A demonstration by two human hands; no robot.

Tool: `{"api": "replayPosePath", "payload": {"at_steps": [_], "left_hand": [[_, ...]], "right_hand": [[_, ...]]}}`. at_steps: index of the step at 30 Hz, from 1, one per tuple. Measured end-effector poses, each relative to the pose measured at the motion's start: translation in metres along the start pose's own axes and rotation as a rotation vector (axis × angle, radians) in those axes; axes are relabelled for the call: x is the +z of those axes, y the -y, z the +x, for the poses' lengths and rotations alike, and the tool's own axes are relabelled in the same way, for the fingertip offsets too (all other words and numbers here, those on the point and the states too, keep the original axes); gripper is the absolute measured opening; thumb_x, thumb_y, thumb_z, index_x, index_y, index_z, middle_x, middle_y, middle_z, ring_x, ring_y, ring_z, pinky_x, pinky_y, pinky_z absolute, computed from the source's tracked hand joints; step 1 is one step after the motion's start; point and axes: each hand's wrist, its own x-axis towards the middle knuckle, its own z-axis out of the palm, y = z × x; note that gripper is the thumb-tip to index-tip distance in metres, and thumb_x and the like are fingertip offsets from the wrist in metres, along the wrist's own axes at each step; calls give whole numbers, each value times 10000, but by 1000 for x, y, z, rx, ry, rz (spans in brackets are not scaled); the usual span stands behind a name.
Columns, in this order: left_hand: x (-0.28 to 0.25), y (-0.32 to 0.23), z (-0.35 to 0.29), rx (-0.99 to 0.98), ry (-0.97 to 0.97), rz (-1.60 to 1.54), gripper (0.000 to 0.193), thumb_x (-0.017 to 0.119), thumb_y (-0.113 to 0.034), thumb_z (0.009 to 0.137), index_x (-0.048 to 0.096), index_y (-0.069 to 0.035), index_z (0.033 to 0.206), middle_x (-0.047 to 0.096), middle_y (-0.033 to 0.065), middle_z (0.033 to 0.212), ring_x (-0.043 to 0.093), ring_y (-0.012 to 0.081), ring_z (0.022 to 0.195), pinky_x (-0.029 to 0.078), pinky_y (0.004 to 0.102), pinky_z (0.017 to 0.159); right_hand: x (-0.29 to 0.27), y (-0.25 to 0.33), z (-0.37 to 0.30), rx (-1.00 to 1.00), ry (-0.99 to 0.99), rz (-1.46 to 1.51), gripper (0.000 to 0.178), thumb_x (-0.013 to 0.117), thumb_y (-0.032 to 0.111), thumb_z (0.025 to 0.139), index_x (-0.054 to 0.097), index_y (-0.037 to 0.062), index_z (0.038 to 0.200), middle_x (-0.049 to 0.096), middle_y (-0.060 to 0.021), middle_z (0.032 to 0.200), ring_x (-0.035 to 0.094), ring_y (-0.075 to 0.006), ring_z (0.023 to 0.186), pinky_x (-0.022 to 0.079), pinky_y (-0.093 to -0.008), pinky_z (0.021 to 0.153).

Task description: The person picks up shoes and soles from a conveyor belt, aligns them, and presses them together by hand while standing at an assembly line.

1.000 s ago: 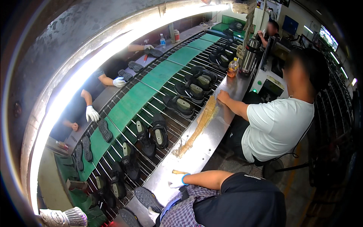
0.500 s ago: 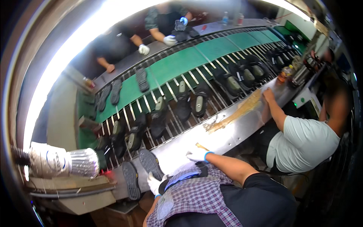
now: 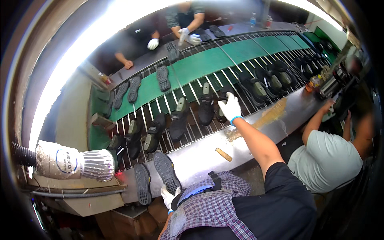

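My left hand [image 3: 170, 197], in a white glove, has its thumb and fingers around the near end of a black shoe sole [image 3: 166, 171] lying tread side up on the metal ledge. A second sole [image 3: 143, 184] lies just left of it. My right hand [image 3: 231, 108], also gloved, reaches over the rack with its fingers apart. Beneath its fingertips is a black shoe [image 3: 221, 115], partly hidden; whether they touch it I cannot tell. A short tan tool, like a wooden handle [image 3: 223, 154], lies loose on the ledge below my right forearm.
Black shoes [image 3: 179, 120] stand along the slatted rack. Beyond it, soles [image 3: 163, 78] lie on a green belt [image 3: 196, 64]. Two people work across the line; one in a pale shirt [image 3: 328, 160] sits at right. A large lamp [image 3: 76, 162] juts in at left.
My right hand has let go of the tan tool, leaving it on the ledge, and has moved up over the rack. My left hand remains at the sole. The view has shifted slightly.
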Motion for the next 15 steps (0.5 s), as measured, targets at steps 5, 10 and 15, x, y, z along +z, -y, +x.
{"api": "replayPosePath", "payload": {"at_steps": [5, 10, 15], "left_hand": [[5, -1, 0, -68, -27, 1, 933, 864, -380, 815, 382, -76, 1554, 423, 215, 1572, 431, 425, 1449, 396, 473, 1184], [6, -12, -6, -117, -28, 27, 914, 862, -392, 818, 400, -117, 1557, 414, 170, 1596, 419, 397, 1465, 397, 453, 1188], [23, 18, 3, -45, -66, 1, 935, 855, -421, 809, 395, -108, 1561, 383, 190, 1612, 384, 399, 1485, 370, 454, 1209]], "right_hand": [[35, 47, 3, -186, 120, -10, 691, 725, 393, 898, 489, 91, 1472, 575, -267, 1335, 575, -482, 1228, 500, -556, 1031], [107, 49, -44, -260, 790, 155, 529, 674, 463, 914, 735, 53, 1243, 723, -230, 1245, 681, -392, 1177, 522, -447, 1049], [125, 39, -140, -254, 1003, 172, 502, 636, 478, 943, 750, 75, 1220, 702, -211, 1296, 662, -385, 1216, 507, -462, 1068]]}}
